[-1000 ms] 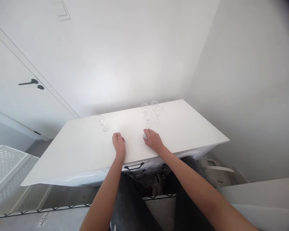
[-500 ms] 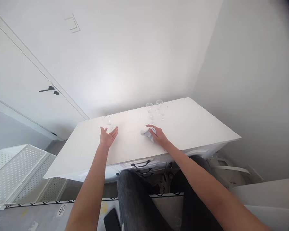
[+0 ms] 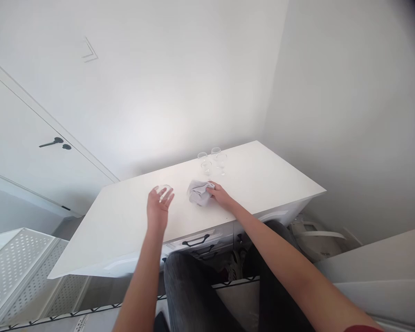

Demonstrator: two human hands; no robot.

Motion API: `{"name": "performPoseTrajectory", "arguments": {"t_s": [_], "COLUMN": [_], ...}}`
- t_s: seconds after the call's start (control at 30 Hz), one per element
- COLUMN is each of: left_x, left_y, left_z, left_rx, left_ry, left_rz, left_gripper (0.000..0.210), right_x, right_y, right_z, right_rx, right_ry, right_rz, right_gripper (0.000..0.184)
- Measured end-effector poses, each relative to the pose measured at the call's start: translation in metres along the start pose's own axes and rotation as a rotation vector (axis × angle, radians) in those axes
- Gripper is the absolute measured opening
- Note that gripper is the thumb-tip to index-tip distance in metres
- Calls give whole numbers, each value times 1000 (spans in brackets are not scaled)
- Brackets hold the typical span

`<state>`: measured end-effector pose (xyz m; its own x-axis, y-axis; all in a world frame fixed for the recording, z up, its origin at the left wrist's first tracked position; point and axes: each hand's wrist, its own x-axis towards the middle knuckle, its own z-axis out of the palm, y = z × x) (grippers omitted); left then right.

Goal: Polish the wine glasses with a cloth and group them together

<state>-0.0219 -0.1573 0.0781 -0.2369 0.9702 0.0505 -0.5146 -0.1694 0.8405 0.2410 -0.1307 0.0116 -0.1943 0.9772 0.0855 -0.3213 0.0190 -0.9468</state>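
Note:
My left hand (image 3: 159, 205) is curled round a clear drinking glass (image 3: 164, 190), whose rim shows past the fingers over the white tabletop (image 3: 124, 221). The lower part of that glass is hidden or blurred. In my right hand (image 3: 222, 196) is a light grey cloth (image 3: 199, 192), pinched at its right edge between thumb and fingers. The cloth hangs loosely spread, just right of the left hand. Behind it, several more clear glasses (image 3: 206, 167) stand in a cluster near the back edge.
Dark-handled drawers (image 3: 196, 240) are under the top, in front of my knees. White perforated shelving (image 3: 24, 263) stands at the left, by a door with a black handle (image 3: 51, 142). A pale bag-like object (image 3: 318, 240) lies on the floor at right.
My left hand has gone from open beside the glass to closed round it, bringing it nearer. The cloth, earlier bunched in my right hand, is now opened out and further left.

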Motion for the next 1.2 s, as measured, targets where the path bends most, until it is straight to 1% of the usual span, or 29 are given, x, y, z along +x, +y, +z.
{"name": "performPoseTrajectory", "arguments": {"t_s": [0.03,0.1,0.17,0.23,0.3,0.33,0.37,0.43,0.53,0.6,0.67,0.7,0.8,0.87,0.93,0.97,1.0,1.03,1.1,1.13,1.2], "left_x": [-21,-57,-80,-90,-92,-92,-91,-91,-94,-96,-97,-97,-95,-91,-85,-83,-80,-78,-76,-76,-77], "left_y": [-10,-29,-42,-48,-48,-47,-46,-44,-42,-41,-40,-40,-39,-38,-38,-37,-36,-35,-33,-32,-32], "left_z": [7,18,23,24,23,22,22,23,27,31,34,36,38,39,38,38,37,36,35,34,32], "left_rx": [55,150,190,203,208,211,216,228,223,211,215,223,246,254,261,266,275,286,313,325,342], "left_ry": [-11,20,45,60,71,75,75,70,50,30,21,22,29,30,42,52,61,68,73,73,76], "left_rz": [42,70,32,-23,-64,-77,-86,-97,-109,-114,-96,-76,-6,20,27,29,33,40,56,62,67], "left_gripper": [37,44,46,47,49,50,50,49,44,41,40,39,39,39,40,41,42,42,43,42,42], "right_x": [-2,-8,-18,-31,-44,-50,-55,-62,-67,-69,-69,-70,-70,-69,-68,-66,-64,-62,-56,-53,-48], "right_y": [1,3,3,3,2,0,-2,-8,-17,-22,-24,-24,-23,-24,-27,-30,-33,-37,-45,-49,-58], "right_z": [1,5,11,20,30,34,38,44,49,49,48,48,44,40,36,33,31,30,28,27,28], "right_rx": [36,103,219,363,434,415,376,277,100,-48,-186,-245,-443,-681,-982,-1118,-1226,-1300,-1365,-1370,-1343], "right_ry": [-23,-51,-56,-62,-49,-29,-6,29,30,37,50,58,76,121,188,192,164,104,-53,-119,-213], "right_rz": [28,72,117,153,162,151,133,78,-61,-179,-266,-293,-349,-415,-491,-535,-580,-624,-696,-707,-663], "right_gripper": [35,46,58,60,52,47,45,46,48,38,27,25,27,29,32,33,35,35,34,33,29]}}
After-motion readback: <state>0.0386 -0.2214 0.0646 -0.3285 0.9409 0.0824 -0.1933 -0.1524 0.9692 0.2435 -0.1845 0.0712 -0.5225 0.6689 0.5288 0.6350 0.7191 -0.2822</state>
